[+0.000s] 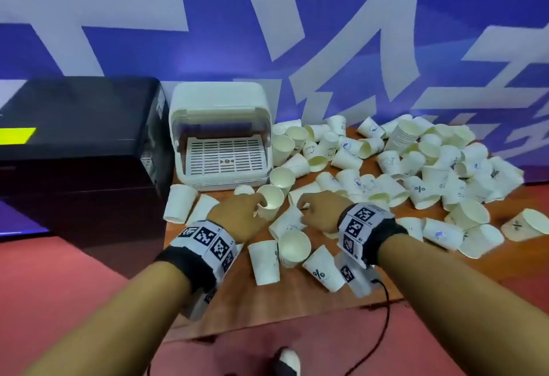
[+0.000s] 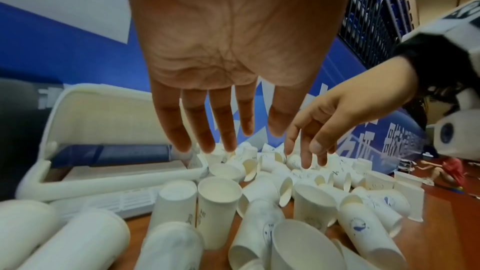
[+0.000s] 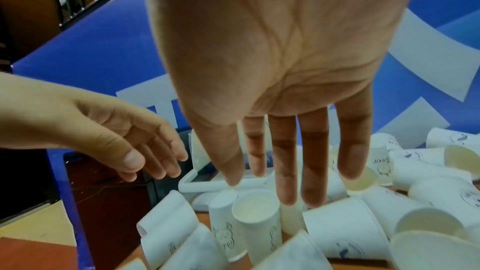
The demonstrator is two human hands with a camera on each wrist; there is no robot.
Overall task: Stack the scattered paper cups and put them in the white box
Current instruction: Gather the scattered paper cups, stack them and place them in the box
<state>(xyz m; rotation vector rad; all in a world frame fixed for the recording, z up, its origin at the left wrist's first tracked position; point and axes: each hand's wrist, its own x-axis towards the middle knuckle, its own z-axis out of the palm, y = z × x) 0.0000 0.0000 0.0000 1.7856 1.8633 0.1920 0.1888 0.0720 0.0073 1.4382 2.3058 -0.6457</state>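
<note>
Many white paper cups lie scattered on a wooden table, most on their sides. An upright cup stands just in front of the white box, whose lid is up and whose grille tray holds nothing. My left hand hovers over that upright cup with straight fingers and holds nothing. Beside it my right hand hangs over lying cups, palm down and fingers spread. In the wrist views the left hand and the right hand are both empty above the cups.
A large black case stands left of the white box. A short stack of nested cups sits at the back right by the blue banner wall. A dark cable hangs over the table's front edge above red floor.
</note>
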